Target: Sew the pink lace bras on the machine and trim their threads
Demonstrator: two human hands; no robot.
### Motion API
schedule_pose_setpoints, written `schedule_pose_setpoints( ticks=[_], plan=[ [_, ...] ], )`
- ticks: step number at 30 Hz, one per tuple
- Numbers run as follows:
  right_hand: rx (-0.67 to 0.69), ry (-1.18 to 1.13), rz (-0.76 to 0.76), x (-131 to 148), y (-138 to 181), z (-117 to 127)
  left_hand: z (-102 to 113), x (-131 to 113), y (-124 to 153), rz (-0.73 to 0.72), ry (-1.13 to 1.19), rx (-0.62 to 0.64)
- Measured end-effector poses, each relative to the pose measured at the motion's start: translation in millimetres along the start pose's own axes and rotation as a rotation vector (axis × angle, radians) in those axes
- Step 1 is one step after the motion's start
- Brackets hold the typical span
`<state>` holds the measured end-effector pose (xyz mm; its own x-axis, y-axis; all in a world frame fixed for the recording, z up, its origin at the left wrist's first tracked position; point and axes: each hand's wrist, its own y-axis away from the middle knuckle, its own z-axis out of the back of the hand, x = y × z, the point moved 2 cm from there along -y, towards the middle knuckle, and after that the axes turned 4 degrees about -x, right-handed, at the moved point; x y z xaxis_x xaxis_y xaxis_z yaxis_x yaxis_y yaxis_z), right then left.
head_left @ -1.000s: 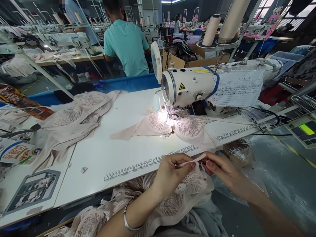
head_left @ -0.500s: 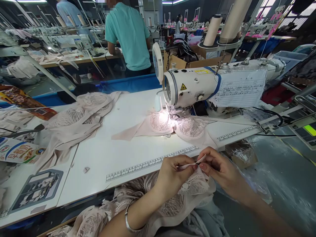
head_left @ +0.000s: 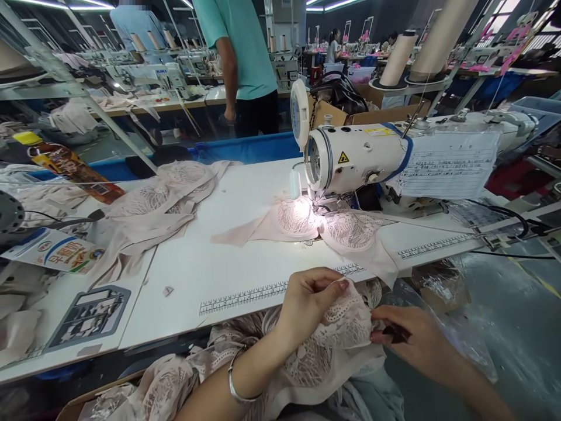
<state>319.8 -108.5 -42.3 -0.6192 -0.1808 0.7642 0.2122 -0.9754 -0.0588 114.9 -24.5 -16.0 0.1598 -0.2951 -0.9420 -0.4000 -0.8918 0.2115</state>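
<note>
Near the table's front edge, my left hand [head_left: 307, 301] pinches the top of a pale pink lace bra cup [head_left: 348, 320]. At the cup's right edge, the thumb and fingers of my right hand [head_left: 405, 333] grip the same piece. More pale pink lace bras [head_left: 307, 365] lie bunched below it over my lap. Another bra [head_left: 350, 229] rests flat on the white table under the needle area of a sewing machine [head_left: 350, 155], whose lamp shines on its left cup.
Left on the table lie a pile of bras [head_left: 149, 199], a bottle [head_left: 74, 169], a printed milk packet [head_left: 55, 251] and a grey-framed panel [head_left: 87, 316]. Thread cones [head_left: 397, 61] stand behind the machine. A person in a teal shirt [head_left: 245, 52] stands beyond the table.
My right hand has moved down and right from the pinched edge to the cup's side. The lace cup is now spread between both hands. The view has shifted slightly left.
</note>
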Motion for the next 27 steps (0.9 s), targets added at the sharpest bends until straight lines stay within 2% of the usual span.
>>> schedule_pose_setpoints(
  ticks=[6, 11, 13, 18, 20, 23, 27],
  plan=[
    [-0.199, -0.018, 0.170, -8.1, 2.5, 2.3, 2.2, 1.2, -0.7, -0.041, 0.028, -0.016],
    [-0.170, -0.149, 0.281, -2.5, 4.3, 5.0, 3.3, -1.9, -1.0, -0.013, 0.049, -0.022],
    [-0.203, -0.167, 0.301, 1.1, 4.6, 7.2, 3.8, -4.1, -0.9, -0.020, 0.059, -0.027],
    [-0.339, -0.024, 0.307, 10.8, 6.4, 12.0, 3.2, -4.3, -1.7, -0.014, 0.092, -0.015],
    [-0.330, 0.014, 0.309, 13.8, 7.5, 11.4, 2.4, -1.7, -2.9, -0.019, 0.092, -0.028],
    [-0.235, -0.053, 0.292, 15.3, 9.0, 8.8, 2.1, 3.3, -5.5, -0.040, 0.075, -0.055],
    [-0.075, -0.083, 0.001, 14.4, 12.6, 10.8, 9.3, 5.9, -10.7, -0.136, -0.010, -0.081]
  ],
)
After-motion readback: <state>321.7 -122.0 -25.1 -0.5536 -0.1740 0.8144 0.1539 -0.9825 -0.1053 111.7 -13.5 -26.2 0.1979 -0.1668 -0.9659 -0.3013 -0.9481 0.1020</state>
